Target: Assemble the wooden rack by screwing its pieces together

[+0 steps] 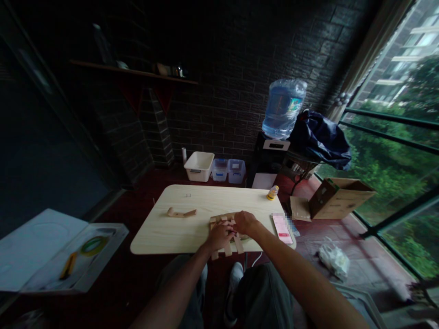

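Woven brown strips (228, 249) lie at the front middle of the table, crossing one another, with several ends hanging over the front edge. My left hand (220, 234) rests on the strips, its fingers pointing right towards the other hand. Just right of it, my right hand (244, 222) is bent down over the weave, its fingertips mostly hidden. What either hand grips is too small to make out. A separate curled brown strip (181, 213) lies on the table's left half.
The pale wooden table (151, 233) holds a small yellow-capped bottle (272, 193) at the back right and a phone (282, 228) at the right edge. An open white box (85, 260) stands left, a cardboard box (334, 198) right. Plastic bins (219, 170) sit behind.
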`<state>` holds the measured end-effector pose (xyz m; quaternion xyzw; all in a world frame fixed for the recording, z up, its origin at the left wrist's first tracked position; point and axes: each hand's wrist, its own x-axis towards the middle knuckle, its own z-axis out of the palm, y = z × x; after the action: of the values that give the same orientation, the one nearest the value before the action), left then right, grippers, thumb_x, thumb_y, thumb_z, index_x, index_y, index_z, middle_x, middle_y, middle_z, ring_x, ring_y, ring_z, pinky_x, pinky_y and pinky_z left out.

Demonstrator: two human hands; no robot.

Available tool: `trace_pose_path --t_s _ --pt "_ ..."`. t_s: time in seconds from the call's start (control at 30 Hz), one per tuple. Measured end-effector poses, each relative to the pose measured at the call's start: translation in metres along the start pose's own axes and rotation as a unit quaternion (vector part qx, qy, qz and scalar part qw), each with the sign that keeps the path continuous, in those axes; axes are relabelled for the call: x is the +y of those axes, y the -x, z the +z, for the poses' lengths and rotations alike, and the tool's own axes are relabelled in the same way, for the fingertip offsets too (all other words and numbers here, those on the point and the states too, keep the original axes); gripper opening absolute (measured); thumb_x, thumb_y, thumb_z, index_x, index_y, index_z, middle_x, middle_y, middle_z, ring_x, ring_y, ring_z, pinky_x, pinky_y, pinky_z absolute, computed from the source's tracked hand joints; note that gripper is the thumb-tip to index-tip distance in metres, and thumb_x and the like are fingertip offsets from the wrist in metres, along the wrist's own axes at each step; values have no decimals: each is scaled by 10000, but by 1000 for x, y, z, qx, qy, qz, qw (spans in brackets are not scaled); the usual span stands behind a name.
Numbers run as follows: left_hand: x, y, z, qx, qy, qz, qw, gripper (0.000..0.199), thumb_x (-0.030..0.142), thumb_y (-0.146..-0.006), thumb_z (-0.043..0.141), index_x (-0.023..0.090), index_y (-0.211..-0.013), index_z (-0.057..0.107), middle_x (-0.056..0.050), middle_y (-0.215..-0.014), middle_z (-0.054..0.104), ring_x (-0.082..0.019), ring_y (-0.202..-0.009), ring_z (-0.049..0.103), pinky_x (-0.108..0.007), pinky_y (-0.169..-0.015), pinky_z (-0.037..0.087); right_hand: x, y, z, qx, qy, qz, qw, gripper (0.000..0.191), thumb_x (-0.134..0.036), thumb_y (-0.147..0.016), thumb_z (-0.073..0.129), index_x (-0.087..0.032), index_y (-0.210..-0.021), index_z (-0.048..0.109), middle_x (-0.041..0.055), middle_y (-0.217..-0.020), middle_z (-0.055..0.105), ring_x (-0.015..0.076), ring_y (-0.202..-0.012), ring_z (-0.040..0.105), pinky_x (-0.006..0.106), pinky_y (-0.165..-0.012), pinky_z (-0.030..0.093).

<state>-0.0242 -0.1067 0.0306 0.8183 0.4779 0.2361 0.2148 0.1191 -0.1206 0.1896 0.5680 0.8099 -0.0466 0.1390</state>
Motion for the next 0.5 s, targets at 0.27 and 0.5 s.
trace_pose_path --t_s 0.27,0.5 --pt "2 -2 -1 3 6 15 1000 135 252 -886 669 258 -911 802 -30 -1185 743 -226 -1182 627 -377 -1101 443 -2 -1 -13 -42 -6 -69 997 412 -288 -836 710 -166 -1226 656 153 -1138 761 296 -1031 744 387 -816 600" --pt "4 -1 -1 5 1 4 1000 152 295 -908 669 259 -963 807 -33 -1202 740 -223 -1191 624 -383 -1091 449 7 6 -7 -3 13 -71 997 325 -259 -923 622 -134 -1219 674 193 -1133 755 296 -1061 733 377 -838 598"
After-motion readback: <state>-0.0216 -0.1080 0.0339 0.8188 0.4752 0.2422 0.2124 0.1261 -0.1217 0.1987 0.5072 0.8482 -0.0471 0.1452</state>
